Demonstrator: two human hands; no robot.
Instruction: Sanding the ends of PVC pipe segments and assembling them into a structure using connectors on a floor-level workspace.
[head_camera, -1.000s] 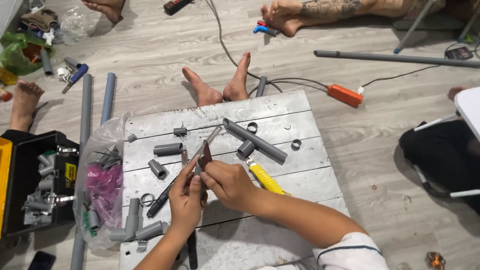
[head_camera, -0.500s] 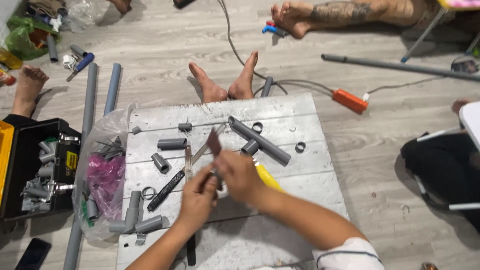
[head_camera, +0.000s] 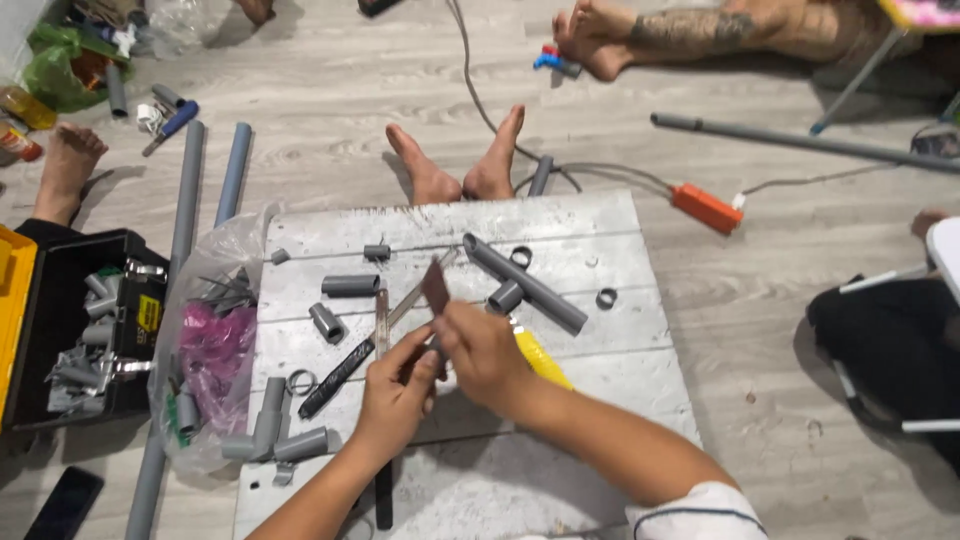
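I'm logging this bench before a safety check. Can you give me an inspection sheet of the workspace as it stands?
Surface: whitewashed wooden board on the floor.
Job's things: brown strip held up between both hands.
Clutter: grey pipe tee, short pipe pieces, rings, plastic bag of fittings.
Grips: left hand and right hand closed together on the strip.
Cables: grey cord to an orange box.
Surroundings: black toolbox, long pipes, other people's bare feet.
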